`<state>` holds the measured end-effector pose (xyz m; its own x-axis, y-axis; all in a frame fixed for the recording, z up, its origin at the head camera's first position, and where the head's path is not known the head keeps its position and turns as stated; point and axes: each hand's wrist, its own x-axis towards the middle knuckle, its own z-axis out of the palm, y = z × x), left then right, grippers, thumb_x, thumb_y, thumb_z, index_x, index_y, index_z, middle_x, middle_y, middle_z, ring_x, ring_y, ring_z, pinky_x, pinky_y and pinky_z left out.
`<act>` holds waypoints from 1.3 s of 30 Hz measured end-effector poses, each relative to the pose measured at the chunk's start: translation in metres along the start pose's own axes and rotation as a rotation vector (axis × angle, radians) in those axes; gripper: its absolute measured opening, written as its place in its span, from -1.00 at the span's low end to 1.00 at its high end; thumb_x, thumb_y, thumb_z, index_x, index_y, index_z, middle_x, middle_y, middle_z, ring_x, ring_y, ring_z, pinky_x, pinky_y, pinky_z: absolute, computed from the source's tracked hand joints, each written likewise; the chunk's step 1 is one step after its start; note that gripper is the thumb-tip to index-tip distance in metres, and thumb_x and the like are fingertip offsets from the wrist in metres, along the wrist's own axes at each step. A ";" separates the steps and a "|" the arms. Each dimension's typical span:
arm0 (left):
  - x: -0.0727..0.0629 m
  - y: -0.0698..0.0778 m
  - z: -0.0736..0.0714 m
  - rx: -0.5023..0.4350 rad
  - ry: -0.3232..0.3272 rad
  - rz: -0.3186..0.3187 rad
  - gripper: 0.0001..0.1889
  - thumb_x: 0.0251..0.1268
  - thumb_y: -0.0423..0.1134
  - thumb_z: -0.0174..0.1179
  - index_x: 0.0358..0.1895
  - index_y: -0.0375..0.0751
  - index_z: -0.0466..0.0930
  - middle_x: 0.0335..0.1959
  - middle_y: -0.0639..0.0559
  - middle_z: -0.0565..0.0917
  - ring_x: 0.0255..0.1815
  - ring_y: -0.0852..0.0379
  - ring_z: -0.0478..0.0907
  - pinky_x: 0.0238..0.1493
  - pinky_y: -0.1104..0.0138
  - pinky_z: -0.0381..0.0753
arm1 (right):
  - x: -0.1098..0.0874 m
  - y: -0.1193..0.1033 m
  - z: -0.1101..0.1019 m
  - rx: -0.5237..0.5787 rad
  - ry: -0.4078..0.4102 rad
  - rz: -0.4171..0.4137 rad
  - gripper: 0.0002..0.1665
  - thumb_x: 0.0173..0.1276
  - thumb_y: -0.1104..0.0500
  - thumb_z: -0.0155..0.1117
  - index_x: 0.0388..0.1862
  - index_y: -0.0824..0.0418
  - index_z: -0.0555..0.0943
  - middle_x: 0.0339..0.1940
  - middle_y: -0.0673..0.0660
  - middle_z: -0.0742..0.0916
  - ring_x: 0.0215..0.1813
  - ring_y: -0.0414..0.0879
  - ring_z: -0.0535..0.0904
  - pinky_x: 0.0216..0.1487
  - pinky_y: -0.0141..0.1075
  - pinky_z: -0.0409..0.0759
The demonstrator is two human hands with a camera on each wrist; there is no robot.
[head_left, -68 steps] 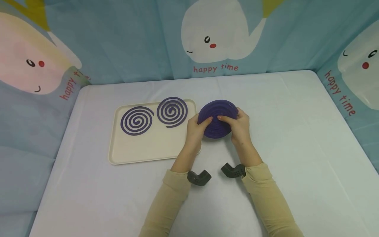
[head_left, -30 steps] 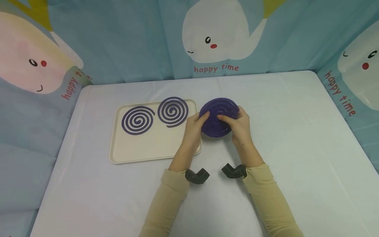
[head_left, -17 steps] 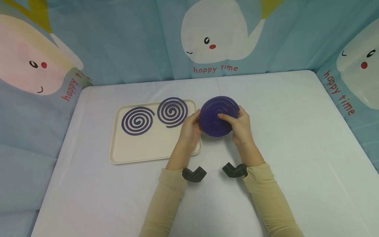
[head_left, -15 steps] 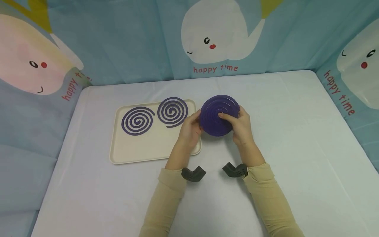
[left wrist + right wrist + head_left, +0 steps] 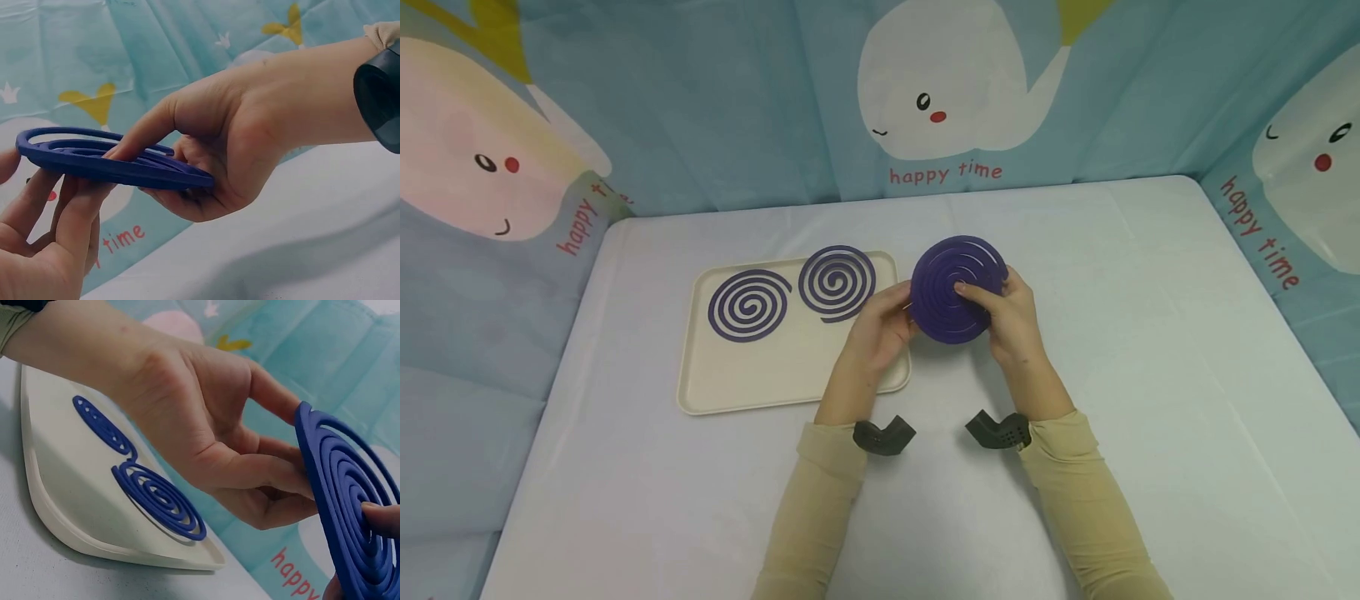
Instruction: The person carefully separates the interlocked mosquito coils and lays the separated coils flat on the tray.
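Note:
In the head view, a dark purple mosquito coil [image 5: 942, 307] with closely nested rings is held up between both hands, right of the tray. My right hand [image 5: 1017, 325] pinches it, thumb on the face near the centre and fingers behind. My left hand [image 5: 876, 333] holds its left rim, thumb tip at the edge and the other fingers against the back, as the right wrist view shows. Two more mosquito coils, one at the left [image 5: 748, 306] and one at the right [image 5: 837, 283], lie on the cream tray [image 5: 752, 383]. The right one overhangs the tray's back rim.
The white table [image 5: 1150, 375] runs out to both sides of the arms. A blue curtain [image 5: 715, 108] printed with whales hangs behind its back edge and along the sides. Dark wrist cameras, left [image 5: 883, 436] and right [image 5: 997, 429], sit at the cuffs.
My left thumb has slid off the coil's face to its rim, and the left hand has shifted left. The held coil has risen slightly and turned its face more upward. The tray's coils have not moved.

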<state>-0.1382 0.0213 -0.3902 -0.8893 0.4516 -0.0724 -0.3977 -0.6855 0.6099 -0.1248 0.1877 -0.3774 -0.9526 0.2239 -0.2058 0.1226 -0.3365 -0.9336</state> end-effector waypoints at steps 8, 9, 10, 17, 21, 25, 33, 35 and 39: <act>0.001 0.000 -0.001 0.049 -0.010 0.032 -0.53 0.40 -0.48 -0.33 -0.36 -0.16 0.67 -0.41 0.06 0.57 -0.42 0.23 0.46 -0.40 0.45 0.54 | -0.002 -0.004 -0.001 -0.027 -0.038 -0.007 -0.37 0.11 0.49 0.28 0.19 0.32 0.38 0.04 0.16 0.63 0.13 -0.03 0.54 0.19 -0.28 0.48; 0.001 0.001 -0.001 0.048 0.002 0.035 -0.53 0.40 -0.48 -0.33 -0.38 -0.16 0.66 -0.44 0.07 0.55 -0.45 0.24 0.45 -0.42 0.45 0.53 | -0.001 -0.005 -0.002 -0.026 -0.051 -0.001 -0.43 0.12 0.49 0.27 0.15 0.30 0.41 0.00 0.12 0.65 0.10 -0.05 0.55 0.16 -0.29 0.50; 0.000 0.002 -0.001 0.046 0.015 0.039 -0.53 0.41 -0.48 -0.32 -0.39 -0.15 0.66 -0.46 0.08 0.55 -0.47 0.25 0.44 -0.43 0.46 0.53 | -0.001 -0.006 -0.003 -0.024 -0.063 0.001 -0.49 0.14 0.48 0.27 0.10 0.27 0.45 -0.06 0.07 0.66 0.06 -0.07 0.57 0.13 -0.31 0.52; -0.001 0.012 -0.005 0.071 0.103 0.098 -0.51 0.41 -0.52 -0.30 -0.45 -0.13 0.67 -0.50 0.10 0.59 -0.51 0.27 0.48 -0.47 0.48 0.51 | -0.002 -0.011 -0.008 -0.047 -0.139 -0.038 -0.71 0.17 0.46 0.25 -0.26 0.10 0.64 -0.30 -0.04 0.71 -0.19 -0.17 0.60 -0.13 -0.35 0.62; -0.001 0.015 -0.008 0.085 0.119 0.110 -0.52 0.40 -0.52 -0.29 -0.44 -0.14 0.66 -0.50 0.09 0.58 -0.52 0.27 0.48 -0.50 0.48 0.53 | -0.002 -0.008 -0.006 -0.094 -0.146 -0.071 -0.70 0.13 0.48 0.29 -0.15 0.26 0.61 -0.32 -0.04 0.73 -0.22 -0.17 0.64 -0.16 -0.35 0.64; -0.002 0.016 -0.008 0.078 0.107 0.109 -0.53 0.39 -0.53 -0.28 -0.44 -0.17 0.66 -0.49 0.07 0.59 -0.51 0.26 0.50 -0.49 0.49 0.54 | -0.002 -0.005 -0.004 -0.148 -0.095 -0.117 -0.63 0.09 0.48 0.32 -0.07 0.47 0.54 -0.35 -0.06 0.73 -0.27 -0.19 0.67 -0.19 -0.36 0.66; -0.004 0.017 -0.003 0.091 0.083 0.119 -0.53 0.37 -0.54 -0.30 -0.42 -0.18 0.66 -0.48 0.07 0.61 -0.48 0.27 0.52 -0.47 0.50 0.56 | -0.002 -0.003 -0.003 -0.184 -0.073 -0.160 -0.63 0.09 0.48 0.32 -0.07 0.48 0.54 -0.33 -0.06 0.71 -0.28 -0.21 0.65 -0.20 -0.41 0.64; -0.004 0.017 -0.003 0.086 0.097 0.123 -0.52 0.37 -0.54 -0.31 -0.43 -0.18 0.66 -0.48 0.07 0.61 -0.49 0.27 0.52 -0.48 0.50 0.55 | -0.002 -0.003 -0.004 -0.213 -0.097 -0.145 -0.59 0.10 0.45 0.33 -0.03 0.45 0.53 -0.28 -0.05 0.70 -0.23 -0.20 0.63 -0.19 -0.42 0.62; -0.004 0.017 -0.004 0.091 0.107 0.124 -0.53 0.37 -0.54 -0.29 -0.44 -0.17 0.65 -0.49 0.07 0.60 -0.51 0.28 0.51 -0.51 0.50 0.54 | -0.002 -0.003 -0.004 -0.241 -0.124 -0.134 -0.55 0.12 0.44 0.32 0.02 0.48 0.48 -0.23 -0.03 0.67 -0.18 -0.19 0.60 -0.15 -0.42 0.60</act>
<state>-0.1419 0.0060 -0.3826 -0.9512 0.3000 -0.0726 -0.2656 -0.6758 0.6876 -0.1217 0.1922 -0.3757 -0.9897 0.1329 -0.0524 0.0418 -0.0815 -0.9958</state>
